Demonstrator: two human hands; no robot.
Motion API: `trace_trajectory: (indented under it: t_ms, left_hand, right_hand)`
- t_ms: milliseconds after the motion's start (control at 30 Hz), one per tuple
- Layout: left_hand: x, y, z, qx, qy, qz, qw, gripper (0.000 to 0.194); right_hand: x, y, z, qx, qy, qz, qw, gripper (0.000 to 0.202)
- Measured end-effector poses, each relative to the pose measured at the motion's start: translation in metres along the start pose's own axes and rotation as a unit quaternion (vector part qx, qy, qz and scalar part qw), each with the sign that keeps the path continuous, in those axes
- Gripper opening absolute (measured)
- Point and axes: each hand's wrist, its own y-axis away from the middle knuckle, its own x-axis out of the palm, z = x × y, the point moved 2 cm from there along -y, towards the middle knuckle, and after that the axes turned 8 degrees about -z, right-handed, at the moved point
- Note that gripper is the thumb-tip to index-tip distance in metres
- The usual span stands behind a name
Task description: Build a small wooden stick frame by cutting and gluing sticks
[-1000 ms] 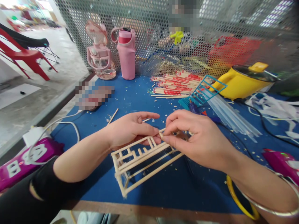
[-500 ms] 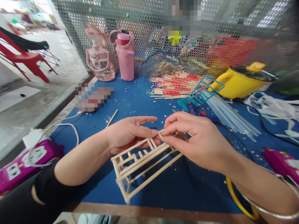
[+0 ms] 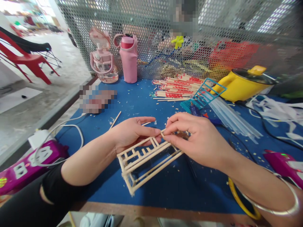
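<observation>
A small frame of glued wooden sticks [image 3: 151,170] is held tilted above the blue table, its left end nearest me. My left hand [image 3: 134,134] supports the frame's far long side, thumb on the top rail and index finger stretched out. My right hand [image 3: 189,135] pinches at the frame's right end, thumb and fingertips pressed together around a short stick piece [image 3: 163,134] at the top rail. The right fingers hide much of that end. Short cross sticks stand along the frame's top, with glue strands at its left corner.
Behind lie paper-wrapped chopsticks [image 3: 175,90], a blue glue gun [image 3: 195,109] on a teal rack [image 3: 209,93], clear glue sticks [image 3: 233,115] and a yellow pot [image 3: 243,85]. Two pink bottles [image 3: 129,61] stand by the mesh panel [image 3: 146,19]. A purple power strip [image 3: 33,160] is at left.
The stick frame's near left end has risen and shifted slightly right. My hands keep nearly the same grip at its far side and right end.
</observation>
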Motion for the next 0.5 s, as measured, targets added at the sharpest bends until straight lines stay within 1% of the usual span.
trace_trajectory:
  t_ms: [133,233,500]
  left_hand:
    - [0.0010,-0.0003,0.0003,-0.006,0.003,0.001,1.000,0.067]
    - [0.0021,-0.0007,-0.0005,-0.011,-0.013,0.005,1.000,0.065]
    - [0.0046,-0.0020,-0.0032,0.044,-0.099,0.019,0.994,0.072]
  right_hand:
    - [0.0007,0.0006,0.0004,0.006,0.003,0.001,1.000,0.011]
    - [0.0011,0.0014,0.0010,0.005,0.002,0.001,1.000,0.011]
    - [0.0026,0.0008,-0.0003,0.006,0.006,-0.009,1.000,0.011]
